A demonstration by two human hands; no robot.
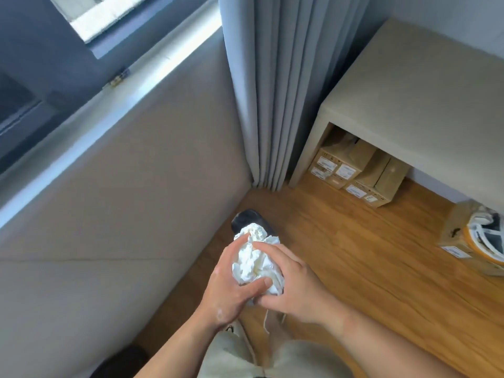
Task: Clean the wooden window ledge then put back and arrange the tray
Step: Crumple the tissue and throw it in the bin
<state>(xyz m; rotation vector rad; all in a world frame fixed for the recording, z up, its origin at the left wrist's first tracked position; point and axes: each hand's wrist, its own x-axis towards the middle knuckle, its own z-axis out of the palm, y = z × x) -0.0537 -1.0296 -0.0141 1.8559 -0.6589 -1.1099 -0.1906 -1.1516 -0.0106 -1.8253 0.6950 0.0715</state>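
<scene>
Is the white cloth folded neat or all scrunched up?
Scrunched up. The white cloth is a crumpled wad, squeezed between the left hand and right hand.

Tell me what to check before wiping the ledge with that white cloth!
1. Cloth in hand: ok, left hand and right hand both grip it.
2. Cloth bunched for wiping: ok, crumpled into a wad.
3. Cloth damp or dry: cannot tell.
4. Ledge bare of things: ok, the part in view holds nothing.
5. Tray moved aside: cannot tell, no tray in view.
6. Curtain off the ledge: ok, it hangs at the corner.
</scene>
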